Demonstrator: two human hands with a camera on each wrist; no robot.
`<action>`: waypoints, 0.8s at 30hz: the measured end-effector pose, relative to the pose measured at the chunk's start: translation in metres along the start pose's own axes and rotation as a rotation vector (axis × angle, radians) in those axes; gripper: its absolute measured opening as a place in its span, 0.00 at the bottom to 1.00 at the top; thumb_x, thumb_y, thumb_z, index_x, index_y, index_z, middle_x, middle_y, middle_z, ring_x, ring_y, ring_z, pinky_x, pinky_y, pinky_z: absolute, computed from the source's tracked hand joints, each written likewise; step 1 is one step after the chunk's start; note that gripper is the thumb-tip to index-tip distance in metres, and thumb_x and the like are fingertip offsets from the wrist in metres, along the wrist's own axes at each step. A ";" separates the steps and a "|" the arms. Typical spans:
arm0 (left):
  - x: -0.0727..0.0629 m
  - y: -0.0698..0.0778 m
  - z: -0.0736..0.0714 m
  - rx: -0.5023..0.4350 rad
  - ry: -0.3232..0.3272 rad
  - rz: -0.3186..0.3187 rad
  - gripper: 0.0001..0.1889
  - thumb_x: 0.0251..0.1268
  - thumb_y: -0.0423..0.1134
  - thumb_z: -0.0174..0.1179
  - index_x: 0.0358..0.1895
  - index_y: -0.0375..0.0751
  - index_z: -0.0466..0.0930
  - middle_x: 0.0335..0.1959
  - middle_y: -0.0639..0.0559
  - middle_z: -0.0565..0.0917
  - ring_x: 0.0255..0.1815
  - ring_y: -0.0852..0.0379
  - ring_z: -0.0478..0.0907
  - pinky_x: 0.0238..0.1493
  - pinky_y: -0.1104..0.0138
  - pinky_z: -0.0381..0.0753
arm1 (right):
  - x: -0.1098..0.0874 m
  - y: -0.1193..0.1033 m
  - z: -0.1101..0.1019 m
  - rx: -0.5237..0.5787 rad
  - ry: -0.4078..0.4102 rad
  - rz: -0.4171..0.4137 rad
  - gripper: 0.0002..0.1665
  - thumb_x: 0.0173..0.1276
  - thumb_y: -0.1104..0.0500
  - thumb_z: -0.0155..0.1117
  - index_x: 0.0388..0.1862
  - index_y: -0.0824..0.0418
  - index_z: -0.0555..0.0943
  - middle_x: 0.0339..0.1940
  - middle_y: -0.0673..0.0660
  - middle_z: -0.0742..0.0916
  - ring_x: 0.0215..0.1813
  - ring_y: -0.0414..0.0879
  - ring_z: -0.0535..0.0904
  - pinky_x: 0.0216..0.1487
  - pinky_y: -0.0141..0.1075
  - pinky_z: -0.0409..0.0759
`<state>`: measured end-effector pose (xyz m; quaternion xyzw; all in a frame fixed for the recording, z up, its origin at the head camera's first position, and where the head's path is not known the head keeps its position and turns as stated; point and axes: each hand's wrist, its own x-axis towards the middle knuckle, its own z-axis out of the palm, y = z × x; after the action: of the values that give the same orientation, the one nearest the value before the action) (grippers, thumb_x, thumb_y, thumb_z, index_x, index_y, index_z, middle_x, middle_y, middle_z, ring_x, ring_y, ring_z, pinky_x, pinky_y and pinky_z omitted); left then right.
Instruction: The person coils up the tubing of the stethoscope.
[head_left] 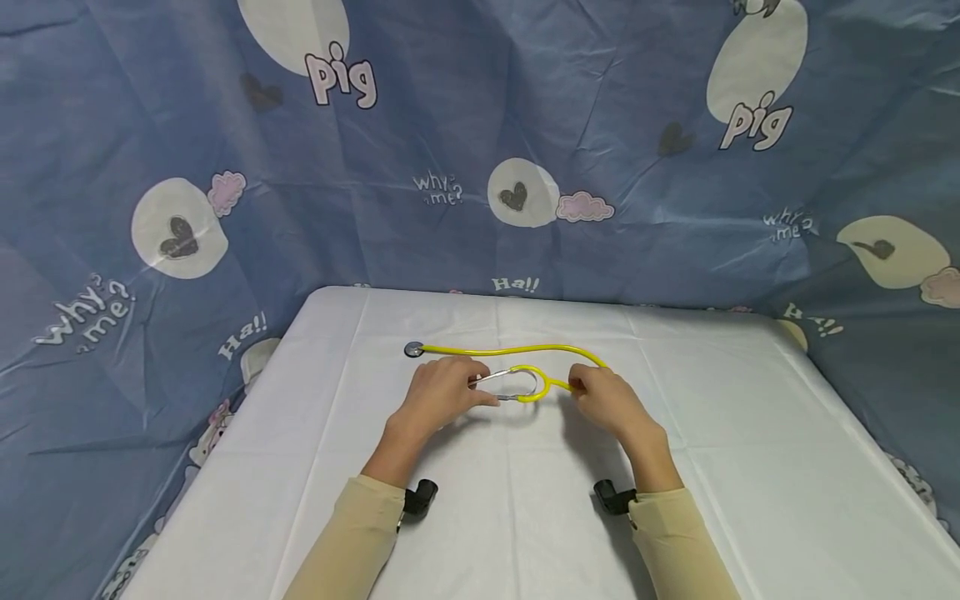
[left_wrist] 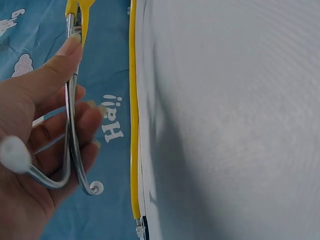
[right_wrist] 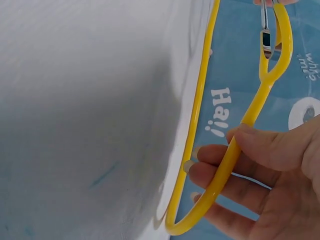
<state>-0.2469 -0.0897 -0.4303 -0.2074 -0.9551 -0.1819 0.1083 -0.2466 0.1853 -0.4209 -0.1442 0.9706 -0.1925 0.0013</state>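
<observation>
A stethoscope with yellow tubing [head_left: 517, 349] spans both hands. My left hand [head_left: 442, 393] holds its metal ear tubes [left_wrist: 70, 100], thumb on one side and fingers behind. Two pale eartips, one of them close to the camera [left_wrist: 15, 154], stick out past the palm. With thumb and fingers, my right hand [head_left: 609, 402] pinches the yellow tube just below its Y-shaped fork [right_wrist: 267, 80]. Both hands keep the headset raised over the table, shadows beneath. From the right hand the tube loops back and lies along the far side, ending in the round chest piece [head_left: 414, 349] at left.
A white cloth covers the table [head_left: 465, 517]. Behind it and along its sides hangs a blue printed curtain [head_left: 420, 108]. Each wrist carries a small black camera, the left one [head_left: 422, 497] and the right one [head_left: 611, 497] both over the near part of the table.
</observation>
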 end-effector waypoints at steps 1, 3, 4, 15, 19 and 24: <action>0.000 0.000 0.000 -0.005 0.006 0.002 0.18 0.46 0.62 0.73 0.38 0.59 0.87 0.21 0.66 0.74 0.20 0.65 0.68 0.21 0.68 0.63 | 0.000 0.000 0.000 0.004 -0.003 0.005 0.04 0.65 0.67 0.60 0.33 0.58 0.79 0.29 0.52 0.81 0.30 0.46 0.71 0.36 0.38 0.69; 0.000 0.000 0.000 -0.018 0.014 0.011 0.16 0.47 0.62 0.73 0.34 0.58 0.86 0.19 0.65 0.72 0.19 0.66 0.65 0.20 0.69 0.61 | 0.000 -0.001 0.000 0.013 -0.004 0.008 0.04 0.65 0.67 0.60 0.35 0.59 0.80 0.29 0.53 0.82 0.30 0.47 0.71 0.36 0.39 0.70; 0.000 0.001 0.000 -0.028 0.018 0.018 0.16 0.48 0.61 0.73 0.31 0.57 0.84 0.18 0.64 0.71 0.19 0.66 0.63 0.20 0.70 0.59 | 0.000 -0.001 0.000 0.016 -0.001 0.009 0.04 0.65 0.67 0.60 0.35 0.60 0.81 0.30 0.53 0.82 0.30 0.46 0.72 0.36 0.38 0.70; 0.003 0.004 -0.003 -0.187 0.020 0.041 0.12 0.53 0.50 0.75 0.25 0.54 0.79 0.17 0.62 0.72 0.21 0.64 0.65 0.26 0.69 0.66 | 0.000 -0.002 -0.003 0.031 0.061 0.035 0.08 0.67 0.66 0.60 0.41 0.62 0.85 0.37 0.56 0.88 0.33 0.47 0.78 0.40 0.44 0.77; 0.004 0.005 -0.004 -0.226 0.005 0.042 0.08 0.55 0.46 0.74 0.33 0.49 0.85 0.19 0.59 0.74 0.24 0.62 0.68 0.29 0.68 0.69 | 0.000 -0.002 -0.002 0.036 0.069 0.041 0.09 0.66 0.65 0.60 0.42 0.62 0.85 0.38 0.57 0.88 0.34 0.48 0.79 0.41 0.45 0.78; 0.005 0.006 -0.004 -0.235 0.015 0.045 0.11 0.56 0.43 0.73 0.40 0.46 0.87 0.24 0.60 0.77 0.28 0.62 0.71 0.33 0.68 0.71 | 0.000 -0.003 -0.001 0.056 0.076 0.053 0.09 0.66 0.66 0.61 0.42 0.61 0.85 0.39 0.58 0.89 0.36 0.49 0.81 0.43 0.46 0.79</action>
<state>-0.2480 -0.0850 -0.4236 -0.2385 -0.9214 -0.2918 0.0944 -0.2459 0.1833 -0.4193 -0.1108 0.9678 -0.2246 -0.0265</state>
